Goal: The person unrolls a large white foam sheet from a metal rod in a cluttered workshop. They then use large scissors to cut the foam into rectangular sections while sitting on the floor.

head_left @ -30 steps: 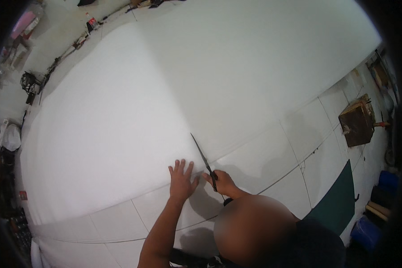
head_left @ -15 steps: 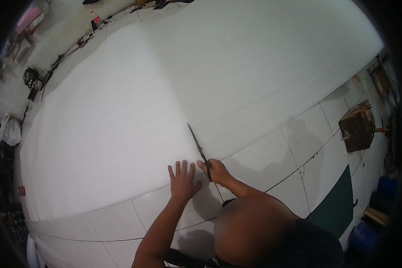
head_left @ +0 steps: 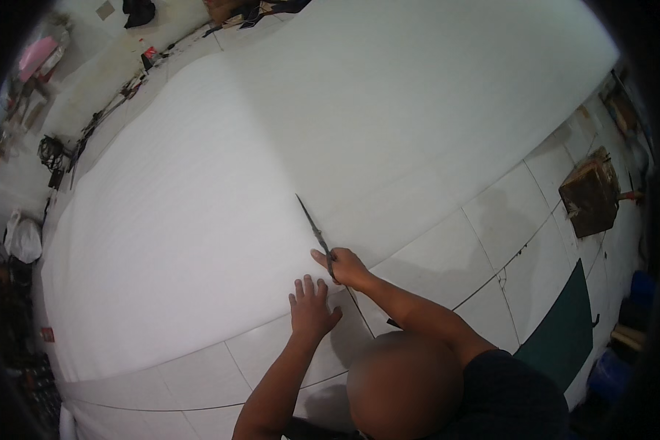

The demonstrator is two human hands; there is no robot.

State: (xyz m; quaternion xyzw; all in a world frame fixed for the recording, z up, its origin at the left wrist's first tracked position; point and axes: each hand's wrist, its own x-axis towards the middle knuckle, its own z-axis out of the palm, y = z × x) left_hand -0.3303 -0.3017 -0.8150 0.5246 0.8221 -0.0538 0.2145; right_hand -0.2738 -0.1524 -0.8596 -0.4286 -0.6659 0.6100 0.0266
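A large white sheet (head_left: 161, 213) of soft-looking material lies spread over the tiled floor. Its left part looks brighter than its greyer right part, with a straight line between the two. My right hand (head_left: 350, 268) grips black scissors (head_left: 313, 226) by the handles near the sheet's near edge. The long blades point away from me, along that line; whether they are parted is hard to see. Just left of the scissors, my left hand (head_left: 312, 306) rests flat on the near edge of the sheet, fingers stretched out, holding nothing.
A brown block-like object (head_left: 589, 194) stands at the right, and a dark green sheet (head_left: 561, 334) lies at the lower right. Beyond the far left edge are coiled black cables (head_left: 51, 152), a bottle (head_left: 149, 53) and a white plastic bag (head_left: 23, 238).
My right hand has moved slightly forward and left with the scissors. My left hand has shifted a little right and back, its fingers closer together. The view has shifted slightly.
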